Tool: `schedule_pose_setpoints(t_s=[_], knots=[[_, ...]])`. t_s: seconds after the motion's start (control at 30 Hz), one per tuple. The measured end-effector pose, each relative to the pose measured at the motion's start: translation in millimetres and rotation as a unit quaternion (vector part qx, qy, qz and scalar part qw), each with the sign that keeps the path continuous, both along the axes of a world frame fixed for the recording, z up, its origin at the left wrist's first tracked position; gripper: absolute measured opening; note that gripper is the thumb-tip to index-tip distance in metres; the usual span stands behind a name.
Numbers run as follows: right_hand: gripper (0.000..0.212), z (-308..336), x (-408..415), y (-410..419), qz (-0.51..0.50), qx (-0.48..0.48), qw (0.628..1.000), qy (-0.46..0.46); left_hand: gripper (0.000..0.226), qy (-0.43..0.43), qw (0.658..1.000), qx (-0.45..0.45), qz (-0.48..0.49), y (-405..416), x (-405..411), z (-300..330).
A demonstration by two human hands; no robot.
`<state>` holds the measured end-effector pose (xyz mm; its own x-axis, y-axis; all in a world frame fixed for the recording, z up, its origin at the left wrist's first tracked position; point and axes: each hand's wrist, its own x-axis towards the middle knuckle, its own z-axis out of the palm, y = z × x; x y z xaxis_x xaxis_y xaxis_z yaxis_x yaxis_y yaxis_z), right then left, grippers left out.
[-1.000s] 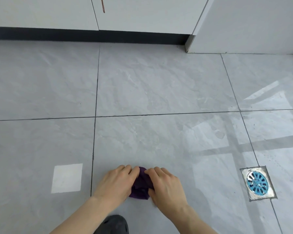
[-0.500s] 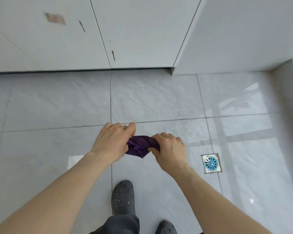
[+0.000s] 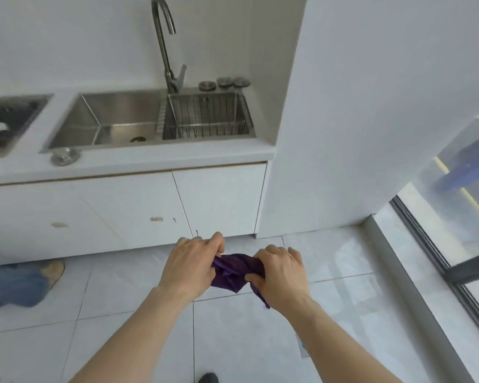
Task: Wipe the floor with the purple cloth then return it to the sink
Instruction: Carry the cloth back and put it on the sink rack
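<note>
The purple cloth (image 3: 233, 273) is bunched up in the air between both hands, well above the grey floor tiles (image 3: 116, 288). My left hand (image 3: 190, 262) grips its left end and my right hand (image 3: 281, 272) grips its right end, with a corner hanging below the right hand. The steel sink (image 3: 103, 120) is set in the white counter ahead and above the hands. A wire basket (image 3: 208, 114) sits in its right part and a tall tap (image 3: 165, 42) rises behind it.
White cabinet doors (image 3: 122, 214) stand under the counter. Another person's blue-trousered leg and shoe (image 3: 25, 283) are on the floor at the left. A white wall column (image 3: 343, 120) and a glass door frame (image 3: 437, 258) are on the right. A round steel plug (image 3: 64, 156) lies on the counter.
Both hands have lifted the cloth off the floor. The view has risen from floor level to take in the cabinets, counter and sink.
</note>
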<state>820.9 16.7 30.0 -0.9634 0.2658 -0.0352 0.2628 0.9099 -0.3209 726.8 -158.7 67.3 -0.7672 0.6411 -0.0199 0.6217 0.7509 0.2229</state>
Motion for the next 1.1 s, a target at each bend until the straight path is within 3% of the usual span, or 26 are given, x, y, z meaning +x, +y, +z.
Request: schedule_pose_setpoints(t_s=[0.27,0.5,0.8,1.1], knots=[[0.029,177.0,3.8,27.8,0.01,0.019,0.998,0.059,0.036,0.058,0.995,0.072,0.03,19.7,14.9,169.3],[0.024,273.0,-4.8,37.6,0.029,0.015,0.992,0.122,0.037,0.111,0.986,0.111,0.056,28.3,16.0,248.8],[0.027,329.4,-46.9,32.6,0.036,-0.002,0.984,0.172,0.037,0.151,0.976,0.141,0.067,22.9,-26.8,304.5],[0.03,359.9,-153.3,15.9,0.046,0.022,0.978,0.202,0.035,0.164,0.966,0.185,0.075,2.9,-129.3,331.9]])
